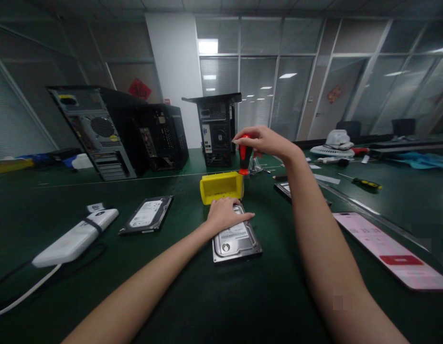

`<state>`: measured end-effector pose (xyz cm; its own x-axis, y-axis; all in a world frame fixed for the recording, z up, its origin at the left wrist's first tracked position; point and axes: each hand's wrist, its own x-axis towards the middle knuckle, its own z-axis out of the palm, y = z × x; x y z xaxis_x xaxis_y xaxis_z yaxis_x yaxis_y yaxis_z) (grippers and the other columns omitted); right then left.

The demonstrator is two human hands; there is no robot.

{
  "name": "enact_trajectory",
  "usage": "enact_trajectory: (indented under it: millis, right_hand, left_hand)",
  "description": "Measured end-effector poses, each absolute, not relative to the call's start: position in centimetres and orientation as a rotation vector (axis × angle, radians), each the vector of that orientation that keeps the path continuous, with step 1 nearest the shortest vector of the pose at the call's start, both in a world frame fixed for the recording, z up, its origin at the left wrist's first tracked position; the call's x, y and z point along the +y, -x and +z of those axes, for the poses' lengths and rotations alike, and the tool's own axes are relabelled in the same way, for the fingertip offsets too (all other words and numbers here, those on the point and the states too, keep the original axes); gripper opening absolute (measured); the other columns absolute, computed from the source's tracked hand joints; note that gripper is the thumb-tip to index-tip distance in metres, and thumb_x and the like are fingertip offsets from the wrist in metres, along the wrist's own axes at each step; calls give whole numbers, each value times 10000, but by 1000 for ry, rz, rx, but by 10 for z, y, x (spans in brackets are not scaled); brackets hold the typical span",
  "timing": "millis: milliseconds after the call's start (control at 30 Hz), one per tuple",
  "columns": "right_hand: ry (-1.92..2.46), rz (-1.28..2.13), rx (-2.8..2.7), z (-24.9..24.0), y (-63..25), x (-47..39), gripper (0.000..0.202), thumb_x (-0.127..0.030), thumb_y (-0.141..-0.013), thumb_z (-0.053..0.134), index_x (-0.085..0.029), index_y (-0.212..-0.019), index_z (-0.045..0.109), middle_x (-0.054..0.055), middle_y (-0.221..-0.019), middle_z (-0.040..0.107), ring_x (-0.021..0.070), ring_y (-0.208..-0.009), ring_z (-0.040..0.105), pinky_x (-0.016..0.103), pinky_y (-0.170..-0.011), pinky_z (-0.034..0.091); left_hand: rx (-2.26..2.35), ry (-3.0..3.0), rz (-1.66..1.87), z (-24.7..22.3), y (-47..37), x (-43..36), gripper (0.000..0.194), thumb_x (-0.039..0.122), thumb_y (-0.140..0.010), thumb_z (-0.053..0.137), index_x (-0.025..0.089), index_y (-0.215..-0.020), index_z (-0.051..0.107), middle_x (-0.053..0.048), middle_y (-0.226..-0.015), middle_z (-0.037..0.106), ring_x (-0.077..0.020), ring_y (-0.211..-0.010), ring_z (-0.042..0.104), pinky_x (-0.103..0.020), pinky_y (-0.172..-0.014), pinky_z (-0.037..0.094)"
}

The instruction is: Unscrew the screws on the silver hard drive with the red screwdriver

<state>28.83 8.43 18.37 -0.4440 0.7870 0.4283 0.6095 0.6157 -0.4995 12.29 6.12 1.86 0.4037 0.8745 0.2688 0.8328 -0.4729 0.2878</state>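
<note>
A silver hard drive (235, 241) with a white label lies on the green table in front of me. My left hand (225, 212) holds it down, palm over its far half and thumb stretched across toward its right edge. Above the drive's far end, my right hand (259, 141) is closed round the top of a red and black screwdriver (245, 157). The screwdriver stands upright, its shaft running down to the far edge of the drive; the tip's exact seat is hard to make out. Just behind, a yellow bin (221, 186) rests on its side, opening toward me.
Another hard drive (147, 212) and a white power strip (78, 236) lie to the left. A phone (389, 248), a yellow-black screwdriver (366, 184) and a partly hidden drive (284, 188) are on the right. Computer cases (106, 129) stand at the back.
</note>
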Motion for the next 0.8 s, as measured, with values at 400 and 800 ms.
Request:
enact_trajectory:
  millis: [400,800]
  right_hand:
    - [1141,430,-2176,187,-289,75,420,-433,-955,338,-145,-979,642,67,-812,607,83,-513,450,215,-432,384]
    - [1213,474,-2236,191,-295,75,364,-333,-945,419,-138,-1225,548,80,-934,632,81,-502,520,209,-439,443]
  left_hand:
    - [1540,-2528,575,20,-122,61,725,800,-694,469,204,-1051,677,-92,-1059,695,-298,-979,617,-413,-860,438]
    - [1545,-2539,582,19,-123,60,709,787,-704,479,202,-1046,685,-85,-1036,701,-298,-959,623,-414,-842,450]
